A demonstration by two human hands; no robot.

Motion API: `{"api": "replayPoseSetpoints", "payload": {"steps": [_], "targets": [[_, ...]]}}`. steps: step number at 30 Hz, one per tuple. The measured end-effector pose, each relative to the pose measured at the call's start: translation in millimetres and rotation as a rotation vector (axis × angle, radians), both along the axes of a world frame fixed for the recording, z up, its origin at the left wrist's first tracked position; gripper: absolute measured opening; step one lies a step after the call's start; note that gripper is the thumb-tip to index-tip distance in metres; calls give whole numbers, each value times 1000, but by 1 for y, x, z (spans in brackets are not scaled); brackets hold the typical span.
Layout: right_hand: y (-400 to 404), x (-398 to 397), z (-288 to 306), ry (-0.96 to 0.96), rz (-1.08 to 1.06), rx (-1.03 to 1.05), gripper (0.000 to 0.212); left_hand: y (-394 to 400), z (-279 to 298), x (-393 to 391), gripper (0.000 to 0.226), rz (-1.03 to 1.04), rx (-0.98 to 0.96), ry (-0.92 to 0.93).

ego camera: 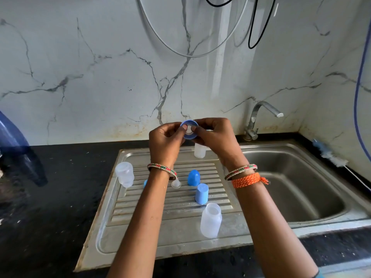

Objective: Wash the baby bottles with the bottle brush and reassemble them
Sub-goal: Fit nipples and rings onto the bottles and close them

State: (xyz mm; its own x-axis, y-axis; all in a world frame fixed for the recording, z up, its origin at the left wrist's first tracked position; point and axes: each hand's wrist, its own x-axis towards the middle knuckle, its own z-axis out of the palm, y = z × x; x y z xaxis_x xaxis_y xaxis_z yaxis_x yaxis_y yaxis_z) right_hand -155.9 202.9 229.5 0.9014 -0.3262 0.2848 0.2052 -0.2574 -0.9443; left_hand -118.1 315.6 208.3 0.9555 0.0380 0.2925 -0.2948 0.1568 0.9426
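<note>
Both hands are raised above the steel drainboard (140, 227), and between them is a blue screw ring (189, 129) with a pale teat seated in it. My left hand (165, 137) pinches the ring's left side and my right hand (212, 133) grips its right side, both thumbs pressing into the opening. On the drainboard stand three translucent bottles: one at the left (124, 174), one near the front (210, 220), one at the back (200, 150). Two blue caps (193, 177) (201, 194) and a loose clear teat (176, 184) sit between my forearms.
The sink basin (291, 187) lies to the right under a steel tap (259, 117). A bottle brush (329, 153) rests on the black counter at the far right by the wall. A dark blue chair (18, 149) stands at the left. Cables hang on the marble wall.
</note>
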Motion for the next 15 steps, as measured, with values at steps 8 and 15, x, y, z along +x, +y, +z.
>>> {"api": "replayPoseSetpoints", "payload": {"steps": [8, 15], "targets": [[11, 5, -17, 43, -122, -28, 9, -1, -9, 2, 8, 46, 215, -47], [20, 6, -15, 20, -156, -57, 9, -2, -8, -3, 7, 180, 318, -152]]}}
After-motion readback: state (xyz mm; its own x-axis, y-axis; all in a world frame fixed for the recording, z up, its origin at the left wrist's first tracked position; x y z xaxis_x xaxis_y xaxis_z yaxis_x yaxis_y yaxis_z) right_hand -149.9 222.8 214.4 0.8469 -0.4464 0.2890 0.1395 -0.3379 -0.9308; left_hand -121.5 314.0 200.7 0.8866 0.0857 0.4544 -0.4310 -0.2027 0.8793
